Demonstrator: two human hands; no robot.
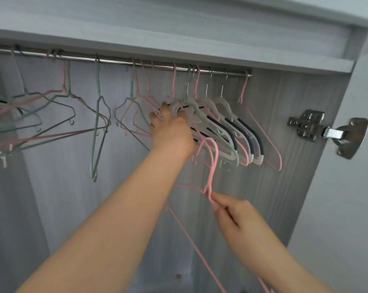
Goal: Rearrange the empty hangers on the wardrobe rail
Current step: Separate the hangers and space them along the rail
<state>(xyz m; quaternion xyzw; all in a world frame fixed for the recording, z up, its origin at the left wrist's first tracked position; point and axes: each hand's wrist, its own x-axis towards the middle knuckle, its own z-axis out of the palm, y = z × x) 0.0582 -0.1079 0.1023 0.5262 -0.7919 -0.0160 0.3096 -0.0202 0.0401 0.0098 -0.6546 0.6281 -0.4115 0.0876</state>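
Pink wire, the loose hanger (211,166) is off the rail (123,61), pinched at its neck by the right hand (234,214). Above and left of it, the left hand (170,127) grips the grey hangers (225,127). Best part those first, then lift the hook cleanly over the rail.

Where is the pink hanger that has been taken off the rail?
Lower right in the head view: the right hand pinches the pink hanger by its neck, below the grey hangers.
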